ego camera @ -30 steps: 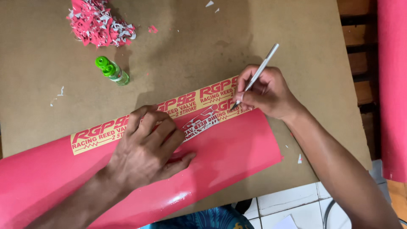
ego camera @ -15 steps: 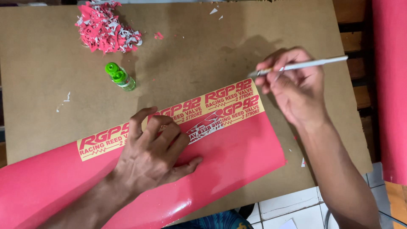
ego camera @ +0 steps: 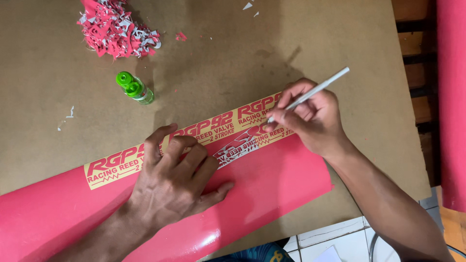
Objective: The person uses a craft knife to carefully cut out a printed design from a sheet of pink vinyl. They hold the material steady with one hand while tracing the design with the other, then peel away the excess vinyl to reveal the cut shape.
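Left hand [ego camera: 172,187] lies flat, fingers spread, pinning the red sheet [ego camera: 262,187] mid-frame; right hand [ego camera: 310,119] is clamped around the knife [ego camera: 313,92], tip on the lettering. If that sheet creeps, the blade could tear a letter.

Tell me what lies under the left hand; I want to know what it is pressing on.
The left hand lies flat on the red vinyl sheet, fingers reaching onto the yellow strip of cut lettering. The part of strip and sheet beneath the palm is covered. The brown board carries the sheet.

Glossy red vinyl sheet [ego camera: 262,194] flat, slanted across brown board; yellow-backed weeded lettering along upper edge. Slim white craft knife [ego camera: 310,93] tilted, tip on lettering.
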